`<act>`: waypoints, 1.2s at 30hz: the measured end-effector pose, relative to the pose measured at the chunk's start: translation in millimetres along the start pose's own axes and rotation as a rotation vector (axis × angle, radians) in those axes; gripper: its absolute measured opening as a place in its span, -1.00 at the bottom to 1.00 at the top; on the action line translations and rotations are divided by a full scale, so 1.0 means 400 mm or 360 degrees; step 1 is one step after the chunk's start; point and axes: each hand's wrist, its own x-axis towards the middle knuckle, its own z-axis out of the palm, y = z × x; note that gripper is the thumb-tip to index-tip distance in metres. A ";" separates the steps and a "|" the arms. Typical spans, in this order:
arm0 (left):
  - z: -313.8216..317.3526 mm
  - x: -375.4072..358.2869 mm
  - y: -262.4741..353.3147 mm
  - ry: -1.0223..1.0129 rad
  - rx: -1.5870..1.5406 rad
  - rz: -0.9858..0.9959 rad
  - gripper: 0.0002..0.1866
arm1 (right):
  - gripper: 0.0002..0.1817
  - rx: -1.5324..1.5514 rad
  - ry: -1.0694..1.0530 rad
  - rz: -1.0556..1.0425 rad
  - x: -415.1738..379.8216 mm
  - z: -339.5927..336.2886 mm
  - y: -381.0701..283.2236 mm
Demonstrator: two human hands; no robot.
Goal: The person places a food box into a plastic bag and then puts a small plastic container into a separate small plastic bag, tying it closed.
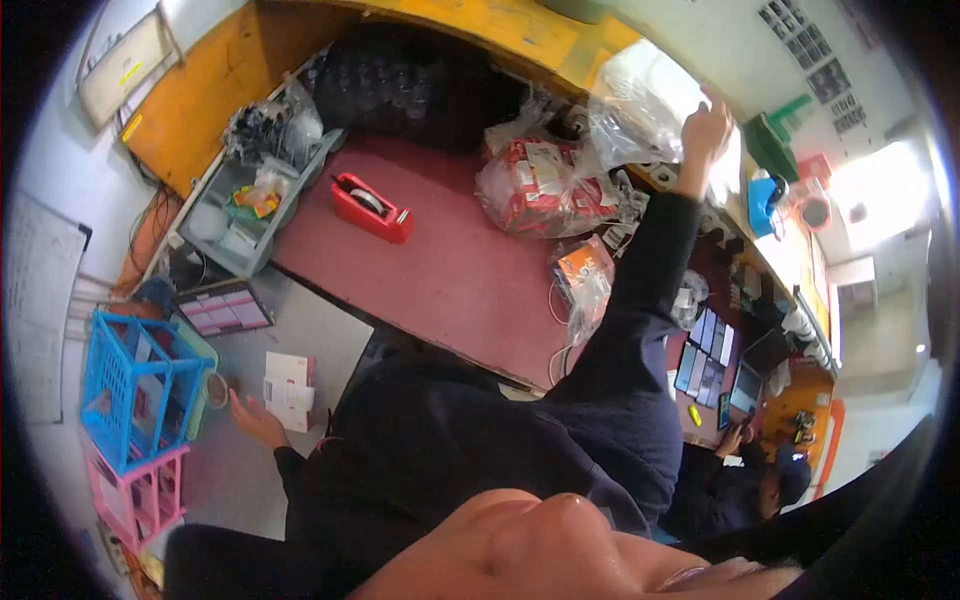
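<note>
My right hand reaches up to the shelf at the upper right, its fingers bent at the edge of a clear plastic bag. Bright white sheets lie behind the bag and hand. My left hand is low on the left with its fingers apart, holding nothing. Beside it, on a grey surface, rests a small white and red carton. A round brown-topped container stands just past its fingertips.
A red tape dispenser and a plastic-wrapped red bundle sit on the maroon tabletop. Left are a grey bin, a tablet and a blue basket. Another person is at the lower right by screens.
</note>
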 end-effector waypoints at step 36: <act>0.183 0.123 0.657 -0.1286 -0.2653 -0.0723 -0.25 | -0.83 0.3371 -0.2372 0.0559 -0.419 -0.312 -0.795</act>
